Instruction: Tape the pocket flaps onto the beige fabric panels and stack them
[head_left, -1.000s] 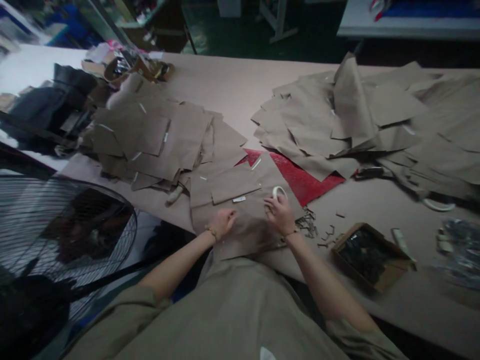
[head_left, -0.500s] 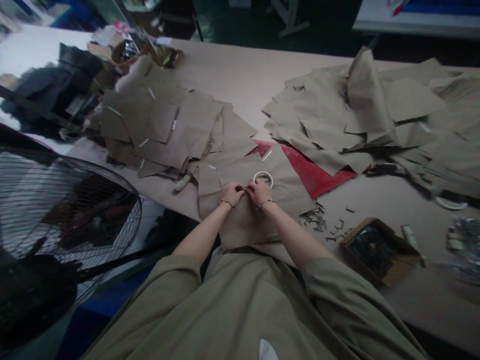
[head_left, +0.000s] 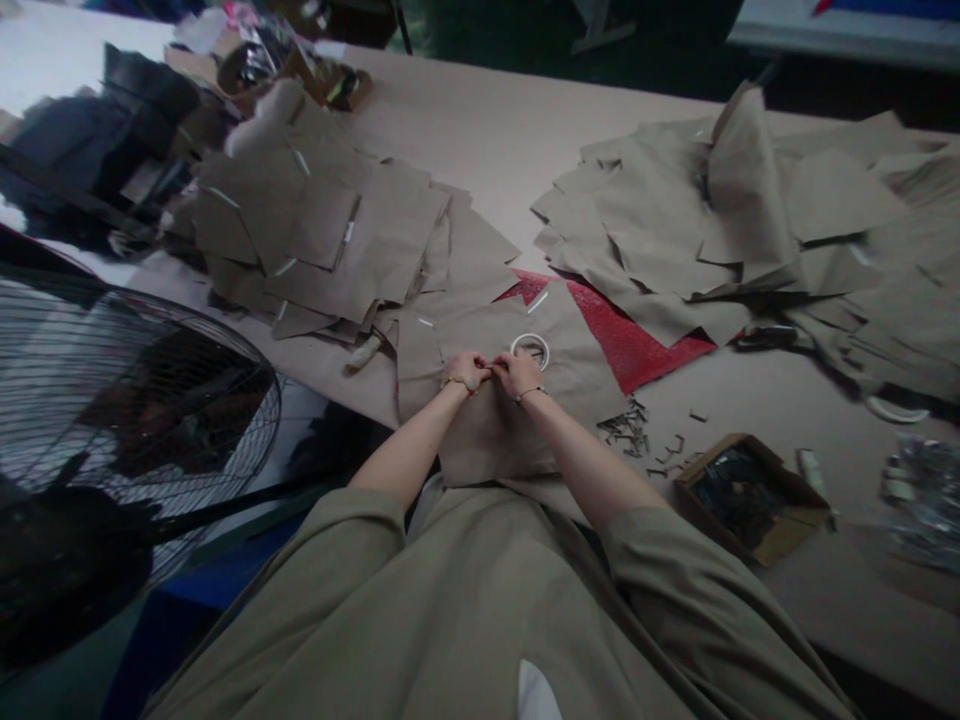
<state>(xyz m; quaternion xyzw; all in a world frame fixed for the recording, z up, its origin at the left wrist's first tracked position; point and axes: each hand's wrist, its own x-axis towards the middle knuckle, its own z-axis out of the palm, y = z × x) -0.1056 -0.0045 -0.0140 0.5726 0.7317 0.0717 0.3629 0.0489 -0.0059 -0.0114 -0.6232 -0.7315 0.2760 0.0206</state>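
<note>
My left hand (head_left: 466, 370) and my right hand (head_left: 516, 375) meet over a tan fabric piece (head_left: 495, 440) at the near table edge. Both hands are closed, their fingertips pinched together at one spot between them. What they pinch is too small to make out. A white tape roll (head_left: 530, 348) lies flat on the fabric just beyond my right hand. A red sheet (head_left: 626, 345) shows from under the fabric to the right.
A stack of tan pieces with white strips (head_left: 322, 240) lies at the left, a bigger loose heap (head_left: 750, 220) at the right. Small metal clips (head_left: 626, 430) and an open cardboard box (head_left: 750, 495) sit at the right. A floor fan (head_left: 127, 400) stands left.
My hands came together from apart. My right hand let go of the tape roll, which now lies on the fabric. The view shifted slightly upward over the table.
</note>
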